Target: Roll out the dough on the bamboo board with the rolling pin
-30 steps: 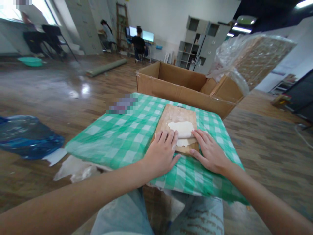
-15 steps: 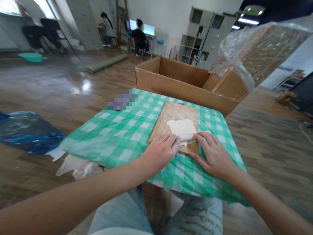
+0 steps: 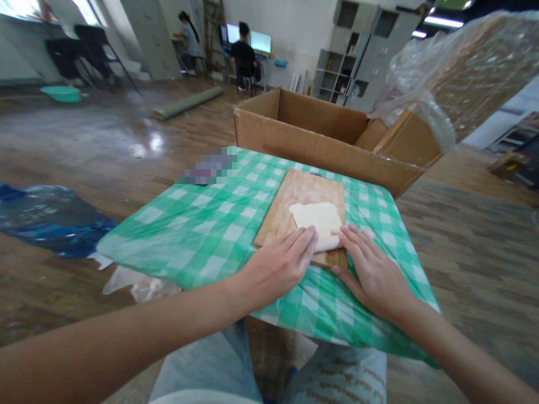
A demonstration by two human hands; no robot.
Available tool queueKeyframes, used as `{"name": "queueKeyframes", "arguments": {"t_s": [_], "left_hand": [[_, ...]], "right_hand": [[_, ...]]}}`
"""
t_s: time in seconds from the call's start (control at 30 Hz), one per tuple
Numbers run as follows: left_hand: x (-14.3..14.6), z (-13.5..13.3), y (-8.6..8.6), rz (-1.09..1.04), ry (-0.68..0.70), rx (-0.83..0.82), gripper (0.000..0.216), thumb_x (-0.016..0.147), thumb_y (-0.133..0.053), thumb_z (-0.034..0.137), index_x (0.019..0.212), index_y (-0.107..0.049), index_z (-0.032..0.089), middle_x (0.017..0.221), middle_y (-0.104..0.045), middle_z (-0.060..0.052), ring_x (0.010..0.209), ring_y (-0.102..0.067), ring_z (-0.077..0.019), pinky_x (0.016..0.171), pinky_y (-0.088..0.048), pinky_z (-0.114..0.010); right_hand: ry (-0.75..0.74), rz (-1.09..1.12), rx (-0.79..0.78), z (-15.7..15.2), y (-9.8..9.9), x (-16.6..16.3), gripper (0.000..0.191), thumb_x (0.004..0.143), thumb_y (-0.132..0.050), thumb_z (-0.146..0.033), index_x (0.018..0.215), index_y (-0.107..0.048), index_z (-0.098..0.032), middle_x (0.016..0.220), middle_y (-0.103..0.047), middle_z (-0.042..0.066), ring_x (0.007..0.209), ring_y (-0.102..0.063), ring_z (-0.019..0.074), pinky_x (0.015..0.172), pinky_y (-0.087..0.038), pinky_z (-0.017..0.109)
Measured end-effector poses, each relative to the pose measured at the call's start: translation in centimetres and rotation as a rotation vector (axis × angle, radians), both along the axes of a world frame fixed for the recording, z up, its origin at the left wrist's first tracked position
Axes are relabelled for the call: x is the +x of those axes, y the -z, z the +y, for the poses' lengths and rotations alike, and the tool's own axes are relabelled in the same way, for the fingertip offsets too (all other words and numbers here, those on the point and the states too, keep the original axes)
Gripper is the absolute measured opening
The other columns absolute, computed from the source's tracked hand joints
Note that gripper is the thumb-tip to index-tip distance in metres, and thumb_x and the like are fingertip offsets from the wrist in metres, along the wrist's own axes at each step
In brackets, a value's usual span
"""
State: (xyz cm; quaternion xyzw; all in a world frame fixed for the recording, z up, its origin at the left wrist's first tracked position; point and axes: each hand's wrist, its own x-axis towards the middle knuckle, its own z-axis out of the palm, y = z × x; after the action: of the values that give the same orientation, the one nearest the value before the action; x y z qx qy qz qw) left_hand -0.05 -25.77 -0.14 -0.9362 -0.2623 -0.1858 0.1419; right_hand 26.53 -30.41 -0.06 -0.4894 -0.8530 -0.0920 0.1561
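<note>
A flattened sheet of pale dough (image 3: pixel 315 215) lies on a wooden board (image 3: pixel 304 188). Across its near part runs a slim pale stick, apparently a rolling pin (image 3: pixel 336 231), mostly hidden by my fingers and the dough. My left hand (image 3: pixel 286 258) presses down at the left end, its fingers stretched forward and close together. At the opposite end, the fingers of my right hand (image 3: pixel 370 266) lie flat over the stick, with the thumb spread towards the board's near edge. A white fold of dough shows between my hands.
The board rests on a table with a green checked cloth (image 3: pixel 197 224). Behind it stands an open cardboard box (image 3: pixel 307 132); plastic-wrapped material (image 3: pixel 475 73) rises at the right. A blurred-out object (image 3: pixel 210 167) sits at the far left corner. Blue plastic (image 3: pixel 54 224) lies left.
My left fingers have straightened from a curled grip over the stick to lie flatter. Both hands have shifted slightly right in view, and the dough's near edge looks more folded. The camera view has tilted slightly.
</note>
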Motion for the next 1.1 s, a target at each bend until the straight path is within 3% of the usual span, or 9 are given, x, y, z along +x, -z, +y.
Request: {"name": "queueKeyframes", "arguments": {"t_s": [0.13, 0.27, 0.4, 0.5, 0.6, 0.7, 0.83, 1.0, 1.1], "left_hand": [[0.9, 1.0, -0.3, 0.016, -0.130, -0.111, 0.084, 0.104, -0.045, 0.056, 0.159, -0.029, -0.005, 0.166, -0.032, -0.031, 0.158, -0.027, -0.0405, 0.128, -0.026, -0.052], [1.6, 3.5, -0.7, 0.011, -0.223, -0.208, 0.092, 0.104, -0.034, 0.067, 0.162, -0.023, -0.003, 0.169, -0.027, -0.029, 0.160, -0.024, -0.0393, 0.129, -0.022, -0.051], [2.0, 7.3, -0.9, 0.029, -0.291, -0.245, 0.087, 0.107, -0.019, 0.064, 0.160, -0.031, -0.004, 0.165, -0.037, -0.028, 0.157, -0.032, -0.0377, 0.128, -0.023, -0.048], [2.3, 10.2, -1.3, 0.038, -0.326, -0.237, 0.084, 0.109, -0.016, 0.062, 0.157, -0.039, -0.003, 0.162, -0.043, -0.027, 0.153, -0.038, -0.0384, 0.125, -0.025, -0.049], [2.6, 12.6, -2.1, 0.076, -0.331, -0.235, 0.074, 0.110, -0.018, 0.057, 0.148, -0.054, 0.005, 0.157, -0.050, -0.024, 0.147, -0.045, -0.0382, 0.119, -0.033, -0.051], [2.7, 14.6, -2.6, 0.125, -0.313, -0.244, 0.065, 0.111, -0.017, 0.048, 0.135, -0.065, 0.012, 0.144, -0.062, -0.020, 0.136, -0.055, -0.0356, 0.108, -0.043, -0.048], [3.1, 17.3, -2.7, 0.165, -0.335, -0.280, 0.057, 0.111, -0.020, 0.040, 0.128, -0.069, 0.015, 0.128, -0.070, -0.015, 0.121, -0.064, -0.0302, 0.096, -0.050, -0.040], [3.5, 19.5, -2.4, 0.125, -0.371, -0.260, 0.051, 0.110, -0.025, 0.032, 0.121, -0.070, 0.011, 0.122, -0.071, -0.017, 0.120, -0.065, -0.0294, 0.099, -0.049, -0.039], [3.4, 19.3, -2.1, 0.028, -0.364, -0.291, 0.050, 0.110, -0.026, 0.035, 0.119, -0.069, 0.010, 0.119, -0.071, -0.017, 0.117, -0.066, -0.0293, 0.100, -0.049, -0.040]], "right_hand": [[-0.002, -0.049, -0.069, 0.9, -1.1, -0.3, 0.076, 0.105, -0.048, -0.055, 0.165, -0.028, -0.013, 0.168, -0.036, 0.019, 0.158, -0.029, 0.0351, 0.127, -0.030, 0.062], [0.014, -0.067, -0.125, 3.8, -1.6, -0.6, 0.081, 0.105, -0.039, -0.063, 0.164, -0.031, -0.008, 0.169, -0.031, 0.021, 0.159, -0.027, 0.0353, 0.129, -0.025, 0.060], [0.050, -0.050, -0.198, 7.6, -1.9, -0.9, 0.082, 0.107, -0.023, -0.064, 0.160, -0.039, -0.003, 0.165, -0.039, 0.022, 0.155, -0.035, 0.0345, 0.128, -0.027, 0.055], [0.101, 0.015, -0.280, 10.5, -2.1, -0.9, 0.078, 0.108, -0.015, -0.063, 0.162, -0.039, -0.011, 0.166, -0.041, 0.014, 0.155, -0.036, 0.0322, 0.127, -0.031, 0.053], [0.079, 0.065, -0.331, 13.3, -1.8, -0.6, 0.074, 0.109, -0.012, -0.062, 0.162, -0.041, -0.019, 0.166, -0.041, 0.007, 0.157, -0.032, 0.0290, 0.129, -0.027, 0.052], [0.005, 0.040, -0.309, 16.1, -1.3, -0.1, 0.072, 0.110, -0.013, -0.059, 0.158, -0.049, -0.020, 0.163, -0.047, 0.007, 0.156, -0.033, 0.0289, 0.130, -0.023, 0.053], [-0.029, -0.050, -0.237, 19.7, -0.8, 0.4, 0.066, 0.111, -0.015, -0.053, 0.149, -0.058, -0.021, 0.158, -0.054, 0.007, 0.153, -0.041, 0.0290, 0.128, -0.028, 0.051], [-0.026, -0.103, -0.148, 22.5, -1.0, 0.0, 0.059, 0.113, -0.017, -0.045, 0.142, -0.062, -0.019, 0.148, -0.064, 0.011, 0.134, -0.059, 0.0277, 0.115, -0.044, 0.046], [-0.022, -0.105, -0.124, 22.2, -1.2, -0.2, 0.058, 0.113, -0.019, -0.044, 0.139, -0.062, -0.015, 0.143, -0.066, 0.014, 0.131, -0.059, 0.0283, 0.113, -0.045, 0.046]]}}
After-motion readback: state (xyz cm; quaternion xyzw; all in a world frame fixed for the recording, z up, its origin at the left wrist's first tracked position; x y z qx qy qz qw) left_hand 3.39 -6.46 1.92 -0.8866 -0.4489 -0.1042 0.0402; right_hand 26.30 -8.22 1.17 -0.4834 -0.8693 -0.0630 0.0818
